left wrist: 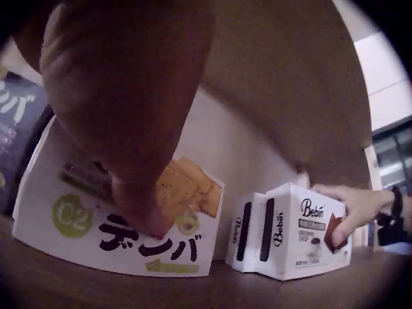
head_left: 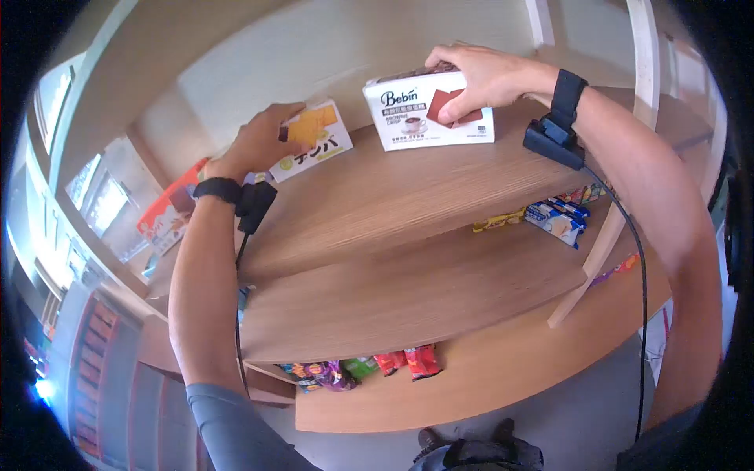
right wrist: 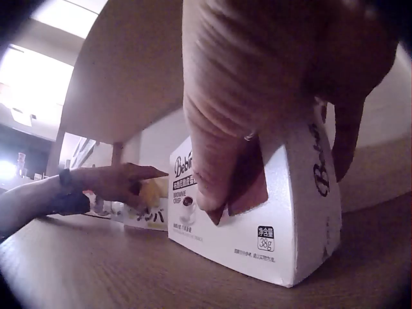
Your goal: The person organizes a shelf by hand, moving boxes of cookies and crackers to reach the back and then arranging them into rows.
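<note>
On the upper shelf, my left hand (head_left: 259,141) holds a white cracker box (head_left: 334,141) from above, thumb on its printed front. The box has yellow crackers and green and black lettering; its far side is hidden. To the right, my right hand (head_left: 495,78) grips a white Bebin brownie crisp box (head_left: 400,122) over its top. That thumb lies across the brown picture on the front, with fingers behind. The left wrist view shows a second Bebin box (left wrist: 241,235) right behind the gripped one. Both front boxes stand upright, their lower edges at the shelf board.
A red and white box (head_left: 169,212) stands at the shelf's left end, and a dark box (left wrist: 22,122) beside the crackers. Blue snack packs (head_left: 556,221) lie on the shelf below, red bags (head_left: 422,361) lower down. A wooden upright (head_left: 644,47) and the back panel (head_left: 275,63) border the shelf.
</note>
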Available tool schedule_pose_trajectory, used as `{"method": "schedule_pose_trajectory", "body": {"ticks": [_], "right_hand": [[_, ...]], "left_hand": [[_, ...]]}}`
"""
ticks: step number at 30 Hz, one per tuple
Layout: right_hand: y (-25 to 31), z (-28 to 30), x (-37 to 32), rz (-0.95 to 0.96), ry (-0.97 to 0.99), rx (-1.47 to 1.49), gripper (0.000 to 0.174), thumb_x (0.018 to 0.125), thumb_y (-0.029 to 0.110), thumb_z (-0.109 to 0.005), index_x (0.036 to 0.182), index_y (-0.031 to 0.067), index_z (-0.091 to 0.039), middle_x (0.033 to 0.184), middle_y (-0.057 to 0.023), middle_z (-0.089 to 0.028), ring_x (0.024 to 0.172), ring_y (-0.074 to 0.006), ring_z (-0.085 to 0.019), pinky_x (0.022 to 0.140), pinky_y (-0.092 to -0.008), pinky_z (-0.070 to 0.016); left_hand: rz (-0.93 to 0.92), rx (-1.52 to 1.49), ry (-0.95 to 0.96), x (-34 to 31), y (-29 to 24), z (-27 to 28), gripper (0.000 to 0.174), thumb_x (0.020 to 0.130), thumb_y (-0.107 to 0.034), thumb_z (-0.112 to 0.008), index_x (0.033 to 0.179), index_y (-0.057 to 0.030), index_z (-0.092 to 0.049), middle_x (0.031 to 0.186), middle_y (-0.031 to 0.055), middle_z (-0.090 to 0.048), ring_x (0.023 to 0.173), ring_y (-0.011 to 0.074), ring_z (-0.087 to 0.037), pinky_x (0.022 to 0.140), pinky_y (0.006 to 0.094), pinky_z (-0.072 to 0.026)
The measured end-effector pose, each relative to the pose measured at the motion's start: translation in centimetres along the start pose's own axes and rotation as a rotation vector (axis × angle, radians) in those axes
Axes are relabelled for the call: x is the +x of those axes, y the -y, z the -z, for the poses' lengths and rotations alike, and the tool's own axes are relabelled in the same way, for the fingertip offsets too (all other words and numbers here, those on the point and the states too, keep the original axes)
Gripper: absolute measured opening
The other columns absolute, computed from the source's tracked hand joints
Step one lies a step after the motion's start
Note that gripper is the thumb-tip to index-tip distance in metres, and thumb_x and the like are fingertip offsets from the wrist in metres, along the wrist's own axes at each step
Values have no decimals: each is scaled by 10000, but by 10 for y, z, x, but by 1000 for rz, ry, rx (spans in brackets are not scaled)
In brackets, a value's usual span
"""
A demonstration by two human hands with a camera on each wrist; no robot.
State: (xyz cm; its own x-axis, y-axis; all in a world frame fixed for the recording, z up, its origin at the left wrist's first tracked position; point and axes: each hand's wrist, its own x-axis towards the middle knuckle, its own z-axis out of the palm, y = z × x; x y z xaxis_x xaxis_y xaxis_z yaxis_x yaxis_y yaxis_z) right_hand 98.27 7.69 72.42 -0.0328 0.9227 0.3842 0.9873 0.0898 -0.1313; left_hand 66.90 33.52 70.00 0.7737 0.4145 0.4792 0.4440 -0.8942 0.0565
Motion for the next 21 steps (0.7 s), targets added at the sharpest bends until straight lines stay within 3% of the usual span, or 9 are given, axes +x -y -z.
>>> {"method": "schedule_pose_trajectory", "body": {"ticks": [4, 6, 13, 15, 19, 21], "right_hand": [[-17, -11, 14, -1, -12, -47, 860, 768, 398, -892, 1424, -31, -539, 1335, -239, -622, 1240, -357, -619, 1060, -425, -507], [-23, -14, 22, 1, 46, 24, 825, 791, 375, -890, 1434, -6, -541, 1328, -223, -625, 1236, -328, -619, 1061, -415, -507], [-32, -26, 39, -17, 111, 27, 855, 805, 409, -895, 1512, 103, -523, 1334, -179, -611, 1255, -314, -605, 1065, -422, -505], [-25, -30, 38, -71, 35, -264, 900, 821, 458, -874, 1571, 145, -487, 1388, -178, -561, 1303, -339, -572, 1079, -448, -492], [-37, -32, 39, -59, 47, -228, 940, 828, 518, -846, 1605, 165, -453, 1415, -181, -521, 1344, -369, -530, 1105, -461, -475], [-34, -36, 41, -59, 38, -210, 949, 819, 516, -853, 1606, 168, -452, 1425, -184, -518, 1357, -370, -524, 1112, -462, -473]], "left_hand": [[7, -34, 1, -1, 0, -10, 754, 833, -307, -891, 1494, -99, -594, 1387, 178, -669, 1176, 341, -698, 1028, 440, -543], [-24, -20, -3, -6, -14, -7, 755, 860, -179, -876, 1521, -24, -546, 1353, 178, -677, 1177, 265, -682, 1035, 365, -531], [-108, 11, -25, -6, -12, -11, 734, 874, -189, -857, 1520, -37, -544, 1406, 198, -656, 1235, 304, -671, 1084, 380, -516], [-149, 46, -7, -5, -18, -10, 735, 874, -158, -839, 1534, -57, -530, 1400, 209, -658, 1242, 315, -666, 1096, 392, -512], [-119, 22, 4, -9, -43, 0, 755, 866, -135, -827, 1550, -75, -513, 1378, 212, -669, 1238, 321, -664, 1093, 395, -510], [-20, 28, 102, -8, -50, 6, 780, 856, -139, -832, 1561, -91, -501, 1359, 207, -680, 1243, 331, -658, 1089, 404, -508]]}}
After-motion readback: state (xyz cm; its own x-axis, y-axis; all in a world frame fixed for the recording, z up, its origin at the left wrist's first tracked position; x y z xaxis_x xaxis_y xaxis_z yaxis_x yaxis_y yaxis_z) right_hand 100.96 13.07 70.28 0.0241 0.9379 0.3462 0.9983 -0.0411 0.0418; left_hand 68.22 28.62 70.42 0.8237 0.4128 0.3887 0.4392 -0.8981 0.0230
